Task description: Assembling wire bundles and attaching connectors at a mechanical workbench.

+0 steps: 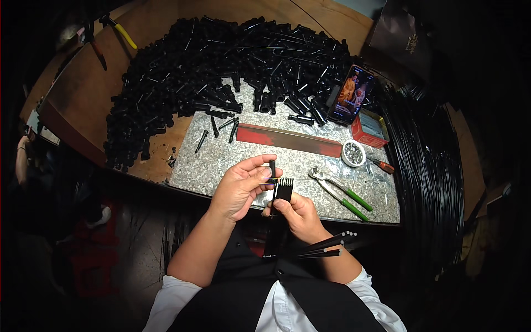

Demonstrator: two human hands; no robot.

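My left hand (pixel 239 187) pinches a short black cylindrical piece (pixel 272 167) upright between thumb and fingers, just above the work surface's front edge. Close beside it, my right hand (pixel 301 214) is closed around a flat black bundle of thin strips or rods (pixel 284 191), their tips fanned in a row at the top. The two held things touch or nearly touch; which, I cannot tell. Several black rods with pale ends (pixel 337 239) stick out by my right forearm. On the speckled board (pixel 221 166) lie pincers with green handles (pixel 338 195) and a red-and-dark metal bar (pixel 287 139).
A large heap of black tubular parts (pixel 221 61) covers the back. At right are a phone (pixel 353 97), a red box (pixel 368 137), a white bowl of small metal pieces (pixel 353 165), an orange-handled screwdriver (pixel 384 166) and long black rods (pixel 431 166). Another person's hand (pixel 22 157) shows far left.
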